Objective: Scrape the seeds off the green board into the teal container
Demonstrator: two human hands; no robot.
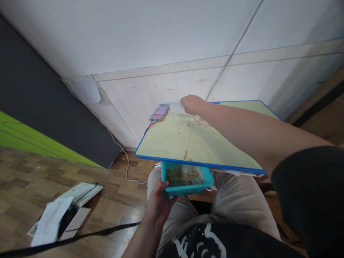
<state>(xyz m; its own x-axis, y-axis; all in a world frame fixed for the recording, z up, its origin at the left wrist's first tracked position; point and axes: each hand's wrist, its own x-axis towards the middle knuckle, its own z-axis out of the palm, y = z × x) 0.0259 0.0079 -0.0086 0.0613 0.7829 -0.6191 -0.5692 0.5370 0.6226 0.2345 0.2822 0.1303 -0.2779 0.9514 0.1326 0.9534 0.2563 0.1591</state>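
Note:
My left hand grips a teal plastic bin by its left end, below the front edge of the table. Inside the bin lie many small golden and whitish grains; I cannot tell their kind. My right hand is closed on a white card at the far side of the tabletop. Pale crumb-like bits lie just below my right wrist. A thin line of bits runs from there toward the front edge, ending in a small brownish cluster.
The pale yellow table has a blue rim and stands against a white panelled wall. A phone-like blurred object with a red cord lies at its back left corner. Papers and folders lie on the wooden floor; a white cable runs nearby.

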